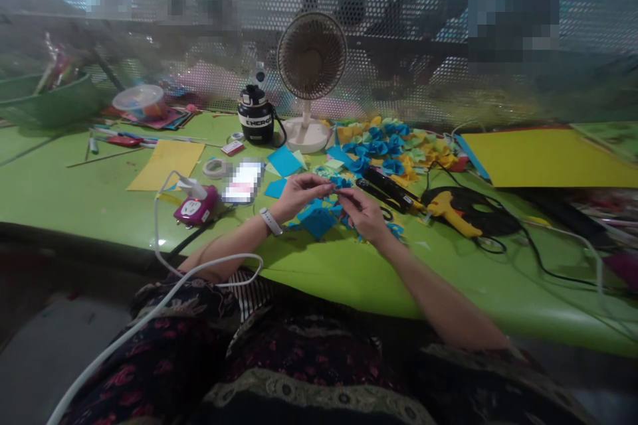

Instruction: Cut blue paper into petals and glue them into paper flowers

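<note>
My left hand (300, 195), with a white watch band at the wrist, is closed in a pinch. My right hand (365, 214) pinches close beside it, the fingertips almost meeting. Between them is a small blue paper flower (341, 182), partly covered by the fingers. Under the hands lie blue paper squares (319, 220) and blue and yellow-green scraps. A black stapler (386, 187) and black-handled scissors lie just right of my right hand. Beyond the hands is a pile of folded paper flowers (381, 144) in blue, yellow and pale green.
A small fan (312, 56) and a black bottle (256, 116) stand against the perforated metal screen. Left are a phone (243, 182), a tape roll (214, 168) and a purple power socket (196, 206). A yellow glue gun (454, 214) lies right; a white cable crosses my left arm.
</note>
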`<action>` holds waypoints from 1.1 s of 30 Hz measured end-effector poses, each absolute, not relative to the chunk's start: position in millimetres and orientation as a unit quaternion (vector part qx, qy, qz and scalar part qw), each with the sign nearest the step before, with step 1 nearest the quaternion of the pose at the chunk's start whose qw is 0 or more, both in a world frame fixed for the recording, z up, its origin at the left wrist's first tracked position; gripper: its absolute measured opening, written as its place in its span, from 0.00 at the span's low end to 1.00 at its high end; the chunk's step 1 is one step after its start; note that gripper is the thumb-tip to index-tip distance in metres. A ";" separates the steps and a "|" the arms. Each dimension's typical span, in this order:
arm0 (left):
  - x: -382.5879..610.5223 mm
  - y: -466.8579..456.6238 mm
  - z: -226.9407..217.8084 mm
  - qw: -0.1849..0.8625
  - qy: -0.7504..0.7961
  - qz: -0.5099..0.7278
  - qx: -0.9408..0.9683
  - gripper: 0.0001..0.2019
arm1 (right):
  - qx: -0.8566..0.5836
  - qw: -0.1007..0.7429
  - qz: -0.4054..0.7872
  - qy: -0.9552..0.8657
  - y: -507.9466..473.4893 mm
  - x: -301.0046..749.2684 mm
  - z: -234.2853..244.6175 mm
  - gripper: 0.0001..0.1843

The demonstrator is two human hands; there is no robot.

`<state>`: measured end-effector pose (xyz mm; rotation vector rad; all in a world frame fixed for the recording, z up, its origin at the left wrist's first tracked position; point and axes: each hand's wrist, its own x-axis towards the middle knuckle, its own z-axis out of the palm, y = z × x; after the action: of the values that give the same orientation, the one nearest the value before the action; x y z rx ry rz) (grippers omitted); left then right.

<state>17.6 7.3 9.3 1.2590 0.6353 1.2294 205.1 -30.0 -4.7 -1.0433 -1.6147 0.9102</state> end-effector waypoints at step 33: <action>18.1 7.2 9.9 0.577 0.300 0.533 0.541 0.18 | -0.427 0.464 0.327 -0.704 -30.6 205.4 -6.7 0.21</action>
<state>18.1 7.2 9.9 1.2654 0.7026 1.2477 205.4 -30.6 -6.7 -1.0494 -1.7287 0.8033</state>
